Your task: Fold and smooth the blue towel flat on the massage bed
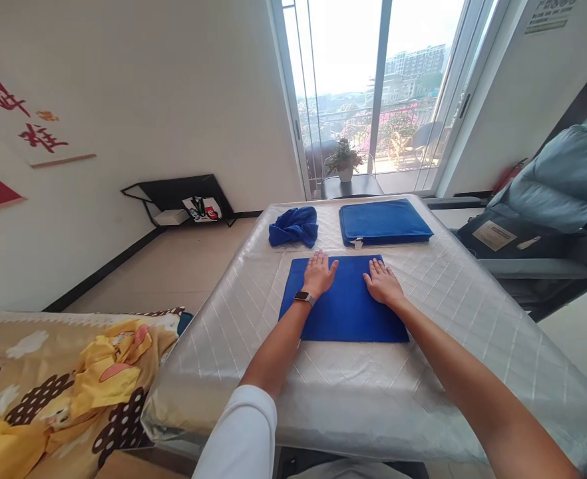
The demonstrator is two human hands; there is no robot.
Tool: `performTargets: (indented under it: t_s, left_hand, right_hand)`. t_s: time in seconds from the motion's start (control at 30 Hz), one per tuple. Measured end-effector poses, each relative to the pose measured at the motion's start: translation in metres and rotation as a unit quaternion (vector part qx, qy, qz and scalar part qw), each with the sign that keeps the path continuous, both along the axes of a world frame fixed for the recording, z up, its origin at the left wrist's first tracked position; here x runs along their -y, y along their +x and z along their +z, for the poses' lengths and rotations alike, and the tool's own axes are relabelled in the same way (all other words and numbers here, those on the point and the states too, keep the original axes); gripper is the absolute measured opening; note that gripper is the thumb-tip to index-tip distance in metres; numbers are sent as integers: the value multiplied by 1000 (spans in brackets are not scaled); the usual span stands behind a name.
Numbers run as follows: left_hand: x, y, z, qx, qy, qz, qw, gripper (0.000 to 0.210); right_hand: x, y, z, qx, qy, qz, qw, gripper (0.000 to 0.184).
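A blue cloth (351,309) lies flat as a rectangle on the silvery quilted cover (243,319) of the table. My left hand (319,273) rests palm down near its far left corner, fingers stretched and thumb apart. Toward the far right corner, my right hand (382,281) also lies flat on the cloth with fingers extended. Neither hand grips anything. Beyond the left hand sits a crumpled blue cloth (293,227). A neat stack of folded blue cloths (386,221), with a white tag at its near edge, lies beyond the right hand.
At left, a bed (158,332) with a patterned sheet holds yellow clothing (108,372). A grey recliner (538,269) stands to the right of the table. Past the far edge are a potted plant (345,163) and a glass sliding door (343,66). A black frame (184,193) leans by the wall.
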State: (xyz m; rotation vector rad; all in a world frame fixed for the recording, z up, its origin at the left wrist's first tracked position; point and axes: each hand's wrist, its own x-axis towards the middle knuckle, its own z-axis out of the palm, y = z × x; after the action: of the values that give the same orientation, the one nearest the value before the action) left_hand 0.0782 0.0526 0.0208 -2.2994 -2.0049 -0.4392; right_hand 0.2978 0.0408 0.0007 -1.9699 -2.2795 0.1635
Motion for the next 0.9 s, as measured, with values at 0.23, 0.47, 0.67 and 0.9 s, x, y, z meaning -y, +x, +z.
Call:
performTargets:
  t_s: [0.23, 0.47, 0.67, 0.9]
  left_hand:
    - [8, 110, -14, 35, -51, -142, 988, 66]
    - [19, 53, -19, 22, -67, -106, 992, 78]
    - [29, -33, -15, 0, -98, 8, 995, 77]
    - [39, -74, -17, -4, -91, 66, 994, 80]
  right_hand:
    - [5, 5, 0, 29, 2, 33, 999, 66]
    - [1, 2, -1, 9, 5, 6, 1000, 69]
    - [-1, 1, -1, 8, 1, 2, 1000, 71]
    - [-5, 1, 4, 23, -31, -1, 999, 71]
